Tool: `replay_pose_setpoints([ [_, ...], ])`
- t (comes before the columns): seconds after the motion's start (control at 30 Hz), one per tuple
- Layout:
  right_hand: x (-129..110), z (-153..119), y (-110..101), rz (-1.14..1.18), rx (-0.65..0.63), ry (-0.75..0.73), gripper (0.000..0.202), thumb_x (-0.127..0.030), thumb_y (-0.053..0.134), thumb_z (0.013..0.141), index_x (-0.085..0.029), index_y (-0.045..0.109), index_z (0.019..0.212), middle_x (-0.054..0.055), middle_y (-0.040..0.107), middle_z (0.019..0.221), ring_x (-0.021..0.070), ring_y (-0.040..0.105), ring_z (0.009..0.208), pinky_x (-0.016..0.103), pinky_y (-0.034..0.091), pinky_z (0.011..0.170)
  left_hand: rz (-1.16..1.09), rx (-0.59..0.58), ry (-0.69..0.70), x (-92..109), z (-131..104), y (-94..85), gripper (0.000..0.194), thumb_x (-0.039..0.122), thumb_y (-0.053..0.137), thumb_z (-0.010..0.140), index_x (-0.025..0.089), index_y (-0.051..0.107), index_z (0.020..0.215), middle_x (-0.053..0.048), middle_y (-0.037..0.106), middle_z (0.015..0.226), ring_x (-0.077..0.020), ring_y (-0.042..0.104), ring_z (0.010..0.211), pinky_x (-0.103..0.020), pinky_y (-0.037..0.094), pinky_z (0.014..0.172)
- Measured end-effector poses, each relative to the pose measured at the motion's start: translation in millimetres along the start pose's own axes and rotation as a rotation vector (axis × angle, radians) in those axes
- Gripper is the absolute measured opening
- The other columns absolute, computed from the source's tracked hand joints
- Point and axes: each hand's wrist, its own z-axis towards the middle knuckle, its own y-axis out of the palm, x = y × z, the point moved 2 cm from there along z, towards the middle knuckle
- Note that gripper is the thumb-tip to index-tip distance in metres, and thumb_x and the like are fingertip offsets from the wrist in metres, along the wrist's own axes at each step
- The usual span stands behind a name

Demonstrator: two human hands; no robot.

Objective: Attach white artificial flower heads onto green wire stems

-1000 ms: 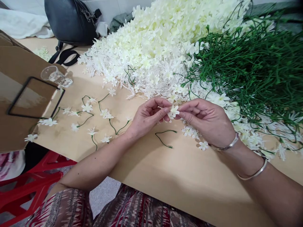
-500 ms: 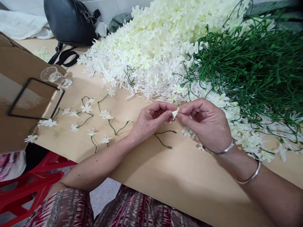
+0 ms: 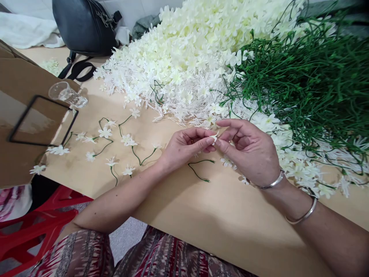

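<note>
A small white artificial flower [image 3: 213,137] is pinched between the fingertips of my left hand [image 3: 187,148], just above the table. From the other side, the thumb and fingers of my right hand [image 3: 249,150] close on the same flower. Below both hands a bent green stem [image 3: 198,169] lies bare on the tabletop. To the left, several white flowers on green stems [image 3: 127,140] are scattered about. Behind the hands rises a large heap of white artificial flowers [image 3: 184,57], and a pile of green stems [image 3: 311,80] rests on its right side.
A cardboard box [image 3: 25,127] stands at the left edge beside a tipped clear plastic cup [image 3: 67,94]. A black bag [image 3: 85,29] sits at the back left. Red stools [image 3: 37,227] are below the table's left edge.
The flower has turned slightly between my fingertips. My right index finger has lifted and straightened a little, while the things on the table stay in place.
</note>
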Motion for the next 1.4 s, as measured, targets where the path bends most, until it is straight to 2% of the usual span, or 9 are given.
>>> replay_pose_setpoints([
  [0.13, -2, 2, -5, -0.136, -0.118, -0.099, 0.023, -0.024, 0.077, 0.096, -0.034, 0.085, 0.114, 0.002, 0.078, 0.091, 0.0221, 0.073, 0.083, 0.042, 0.062, 0.080, -0.024, -0.081, -0.118, 3, 1, -6.5, 0.045, 0.053, 0.101, 0.080, 0.017, 0.081, 0.097, -0.002, 0.081, 0.083, -0.0124, 0.077, 0.076, -0.027, 0.065, 0.080],
  [0.23, -5, 4, -7, -0.196, -0.162, -0.138, 0.015, -0.026, 0.078, 0.098, -0.038, 0.087, 0.101, 0.003, 0.080, 0.093, 0.0240, 0.074, 0.085, 0.041, 0.062, 0.076, -0.026, -0.103, -0.133, 5, 1, -6.5, 0.048, 0.051, 0.104, 0.075, 0.016, 0.078, 0.095, -0.001, 0.080, 0.083, -0.0105, 0.075, 0.075, -0.024, 0.064, 0.078],
  [0.4, -3, 5, -10, -0.207, -0.108, -0.163, 0.009, -0.029, 0.080, 0.097, -0.035, 0.084, 0.091, 0.004, 0.081, 0.091, 0.0264, 0.075, 0.087, 0.046, 0.062, 0.080, -0.006, -0.068, -0.025, 5, 2, -3.1, 0.051, 0.042, 0.109, 0.068, 0.017, 0.073, 0.094, 0.003, 0.074, 0.082, -0.0088, 0.071, 0.075, -0.022, 0.060, 0.075],
  [0.6, 6, 8, -11, -0.105, -0.096, -0.102, 0.009, -0.034, 0.082, 0.098, -0.034, 0.079, 0.089, 0.007, 0.078, 0.095, 0.0333, 0.075, 0.096, 0.059, 0.060, 0.095, 0.142, 0.002, 0.159, 5, 3, -6.5, 0.045, 0.045, 0.104, 0.076, 0.019, 0.078, 0.103, -0.002, 0.075, 0.097, -0.0121, 0.072, 0.086, -0.025, 0.061, 0.078],
  [0.73, 8, 8, -9, -0.071, -0.075, -0.101, 0.012, -0.037, 0.084, 0.096, -0.032, 0.077, 0.088, 0.008, 0.078, 0.100, 0.0317, 0.074, 0.100, 0.057, 0.060, 0.099, 0.199, 0.048, 0.232, 9, 3, -6.6, 0.034, 0.049, 0.099, 0.083, 0.020, 0.081, 0.088, -0.003, 0.075, 0.095, -0.0126, 0.070, 0.086, -0.026, 0.060, 0.078],
  [0.9, 11, 5, -8, -0.053, -0.120, -0.027, 0.013, -0.043, 0.083, 0.097, -0.033, 0.077, 0.091, 0.007, 0.080, 0.094, 0.0309, 0.075, 0.093, 0.055, 0.062, 0.090, 0.109, -0.013, 0.109, 9, 2, -5.1, 0.040, 0.050, 0.104, 0.076, 0.019, 0.081, 0.086, -0.001, 0.078, 0.083, -0.0111, 0.068, 0.076, -0.025, 0.058, 0.075],
  [1.1, -2, 4, -8, -0.084, -0.138, -0.151, 0.005, -0.036, 0.083, 0.097, -0.034, 0.084, 0.102, 0.005, 0.082, 0.096, 0.0266, 0.075, 0.088, 0.049, 0.063, 0.086, -0.031, -0.114, -0.114, 7, 0, -7.7, 0.043, 0.049, 0.105, 0.074, 0.017, 0.079, 0.088, 0.000, 0.079, 0.080, -0.0111, 0.075, 0.074, -0.024, 0.062, 0.077],
  [1.23, -10, 6, -7, -0.143, -0.098, -0.197, 0.010, -0.043, 0.081, 0.099, -0.038, 0.084, 0.091, 0.003, 0.080, 0.085, 0.0264, 0.072, 0.082, 0.048, 0.062, 0.080, -0.091, -0.087, -0.120, 2, 0, -7.2, 0.043, 0.051, 0.101, 0.081, 0.017, 0.078, 0.093, -0.001, 0.081, 0.084, -0.0134, 0.081, 0.079, -0.028, 0.066, 0.085],
  [1.4, -7, 7, -9, -0.136, -0.118, -0.147, 0.013, -0.043, 0.082, 0.098, -0.034, 0.080, 0.089, 0.004, 0.080, 0.088, 0.0272, 0.074, 0.084, 0.048, 0.062, 0.080, -0.124, -0.078, -0.112, -1, -2, -1.3, 0.044, 0.052, 0.102, 0.078, 0.017, 0.079, 0.092, -0.001, 0.081, 0.085, -0.0137, 0.081, 0.080, -0.032, 0.068, 0.089],
])
